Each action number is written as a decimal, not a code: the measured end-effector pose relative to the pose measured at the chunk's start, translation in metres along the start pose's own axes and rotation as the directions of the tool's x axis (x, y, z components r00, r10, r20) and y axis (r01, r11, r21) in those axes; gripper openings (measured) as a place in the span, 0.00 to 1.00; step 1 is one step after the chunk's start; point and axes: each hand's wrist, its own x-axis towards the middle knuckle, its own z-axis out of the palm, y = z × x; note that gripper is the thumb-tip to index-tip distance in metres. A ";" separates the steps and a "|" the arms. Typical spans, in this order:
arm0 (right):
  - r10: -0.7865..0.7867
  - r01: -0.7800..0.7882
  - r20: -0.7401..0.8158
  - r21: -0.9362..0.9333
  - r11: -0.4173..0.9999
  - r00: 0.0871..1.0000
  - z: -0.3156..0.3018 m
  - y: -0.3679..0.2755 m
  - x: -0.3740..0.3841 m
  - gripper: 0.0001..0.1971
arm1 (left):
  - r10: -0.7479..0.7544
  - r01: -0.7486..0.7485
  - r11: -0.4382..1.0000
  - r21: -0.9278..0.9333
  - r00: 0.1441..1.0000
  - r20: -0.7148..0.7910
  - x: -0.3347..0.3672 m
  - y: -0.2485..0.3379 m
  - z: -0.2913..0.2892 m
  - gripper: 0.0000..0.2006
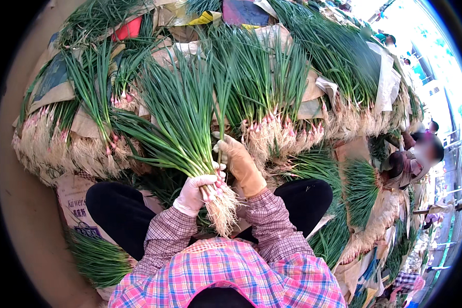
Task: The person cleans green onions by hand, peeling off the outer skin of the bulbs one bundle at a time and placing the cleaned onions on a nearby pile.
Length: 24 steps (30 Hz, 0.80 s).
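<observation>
Bunch of green onions (182, 128), held out in front of the body between the bent knees (304, 197), with pale roots (223, 215) pointing back toward the body and leaves (164, 97) fanned up and leftward over the laid-out onions beyond. Clasped near the bulbs (210, 191) by the white-gloved left hand (194, 192), closed round the stems. Close by, in a tan glove, the right hand (241, 164), apparently drawn narrow around a few slim stalks (222, 110) upright beside the bunch. Judging by its thickness, well along with this bunch; probably not finished, with no tie to be seen. Beyond, side by side with roots toward the knees, a long row of onions (272, 97) over brown paper (313, 84); impossible to tell whether done or waiting. Seemingly plenty left to handle: a leafy pile (315, 167) to the right, another heap (97, 259) at lower left. Farther right, a co-worker (408, 161) among more onions.
</observation>
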 end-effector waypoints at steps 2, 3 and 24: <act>-0.010 0.010 -0.033 0.009 1.000 0.999 0.000 0.007 -0.002 0.12 | 0.000 0.000 1.000 0.030 1.000 -0.015 -0.004 0.002 0.005 0.20; 0.002 -0.001 -0.050 0.026 1.000 0.999 0.002 0.009 -0.005 0.11 | 0.002 -0.001 0.999 0.041 1.000 -0.022 -0.005 0.003 0.008 0.20; -0.615 -0.314 -0.006 -0.864 -0.394 0.788 -0.054 -0.118 0.048 0.09 | 0.148 -0.139 0.982 -0.126 0.987 0.067 0.001 0.000 0.022 0.28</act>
